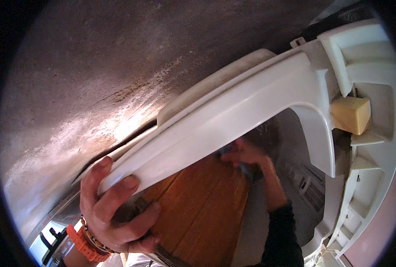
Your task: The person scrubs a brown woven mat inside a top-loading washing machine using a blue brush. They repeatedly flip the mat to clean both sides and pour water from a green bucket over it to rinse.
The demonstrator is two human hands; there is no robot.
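My left hand (107, 210), with an orange strap and a beaded bracelet at its wrist, grips the lower-left end of a long white moulded panel (218, 110). Two fingertips press on that end, while the other fingers curl below it. The panel slants up to the right and bends down into a short leg. Beyond the panel's lower edge, my right hand (246, 153) reaches into the shaded opening, its forearm in a dark sleeve. It is closed around a small bluish item (247, 171), blurred and partly hidden, so its kind is unclear.
A rough grey surface (94, 66) lies along the panel's far side. Brown wooden boards (198, 207) show through the opening, near a dark slotted vent (313, 195). At right runs a white ribbed frame (368, 187) with a yellowish block (351, 115) lodged against it.
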